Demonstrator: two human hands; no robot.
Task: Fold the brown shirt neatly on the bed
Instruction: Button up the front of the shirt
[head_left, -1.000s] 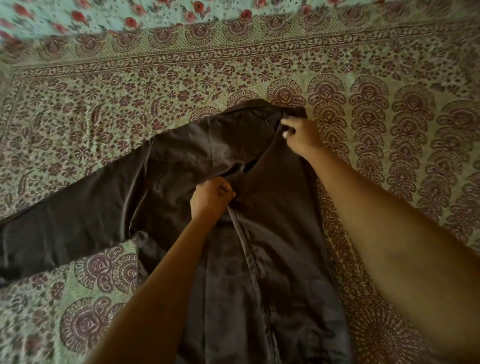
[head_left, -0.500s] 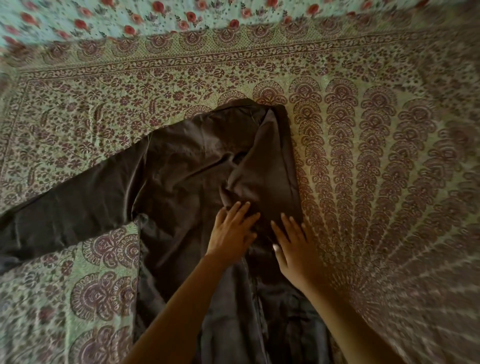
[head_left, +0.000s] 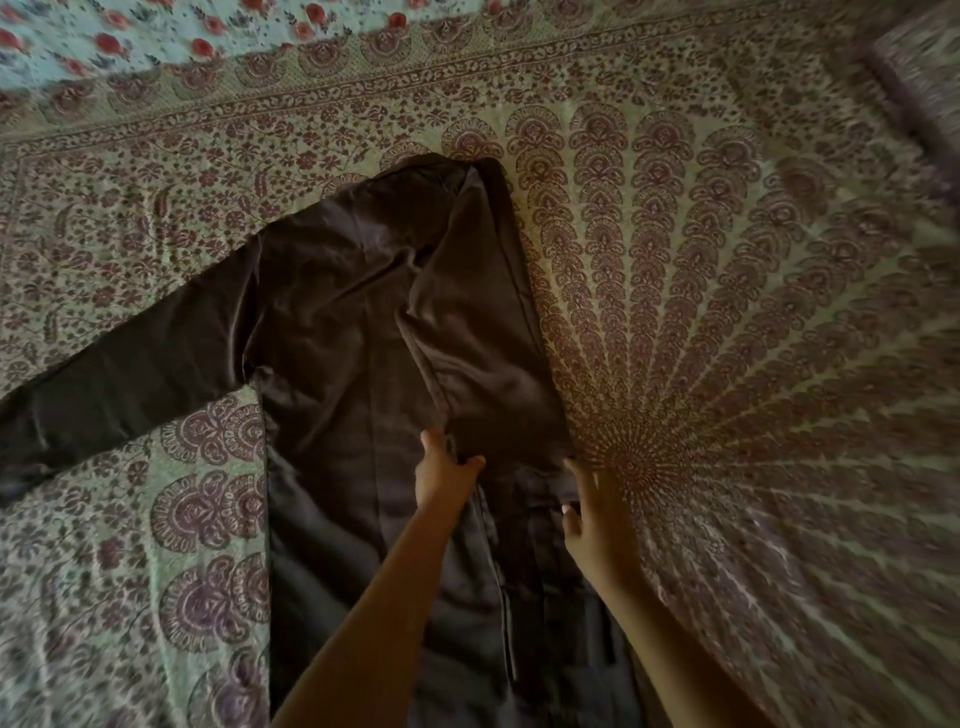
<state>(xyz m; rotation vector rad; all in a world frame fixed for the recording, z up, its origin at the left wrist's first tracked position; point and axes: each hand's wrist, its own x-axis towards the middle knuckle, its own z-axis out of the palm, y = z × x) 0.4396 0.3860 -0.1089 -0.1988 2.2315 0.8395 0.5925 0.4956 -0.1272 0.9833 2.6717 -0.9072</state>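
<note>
The brown shirt lies flat on the patterned bed sheet, collar end far from me. One long sleeve stretches out to the left. The right sleeve is folded in over the body and runs down its right side. My left hand pinches the lower end of that folded sleeve between thumb and fingers. My right hand rests flat with fingers apart on the shirt's right edge, holding nothing.
The sheet covers the whole bed, with a radiating print to the right. A floral cloth lies along the far edge. A patterned cushion or pillow sits at the far right corner.
One second ago my right hand was up at the collar; it came down to the shirt's lower right edge. My left hand went from a flat press to pinching the folded sleeve's end.
</note>
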